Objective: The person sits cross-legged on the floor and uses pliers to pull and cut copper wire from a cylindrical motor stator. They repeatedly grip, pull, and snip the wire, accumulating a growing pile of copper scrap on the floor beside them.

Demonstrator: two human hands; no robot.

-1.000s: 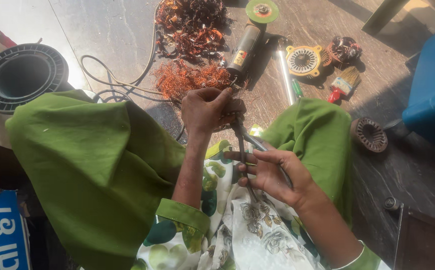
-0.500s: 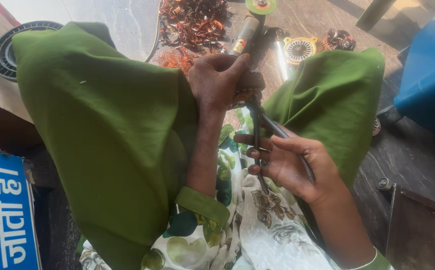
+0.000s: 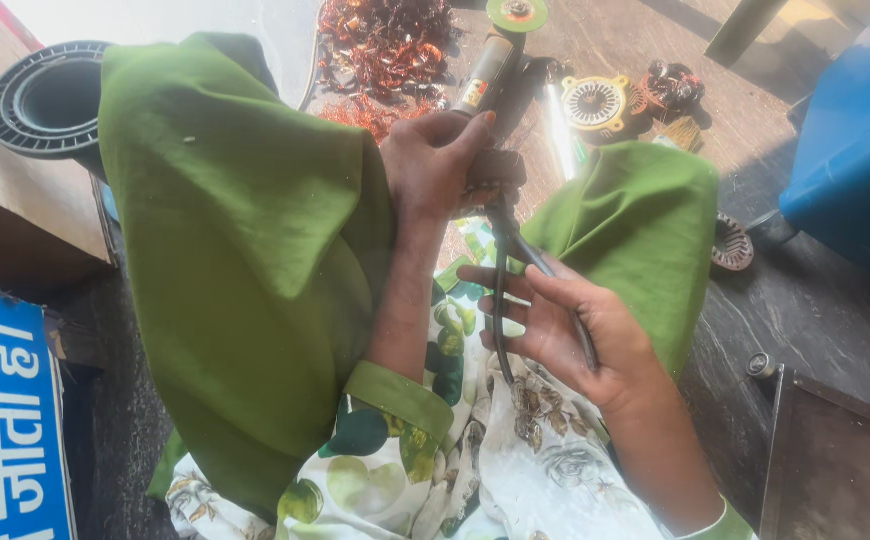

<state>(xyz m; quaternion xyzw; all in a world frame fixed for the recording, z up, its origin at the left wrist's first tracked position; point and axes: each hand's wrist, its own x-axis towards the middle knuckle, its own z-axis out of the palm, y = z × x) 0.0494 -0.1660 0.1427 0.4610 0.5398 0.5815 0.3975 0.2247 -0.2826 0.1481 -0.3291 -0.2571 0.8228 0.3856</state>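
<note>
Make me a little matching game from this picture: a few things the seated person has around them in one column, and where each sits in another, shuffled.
Things:
1. Pliers
2. Copper wire heap
3. Black ribbed ring
4. Blue container

Places:
A. Far right edge
B. Upper left, on the wooden ledge
C. Handles in the right hand, head by the left hand
D. Top centre, on the floor

Pairs: 1-C, 2-D, 3-B, 4-A
</note>
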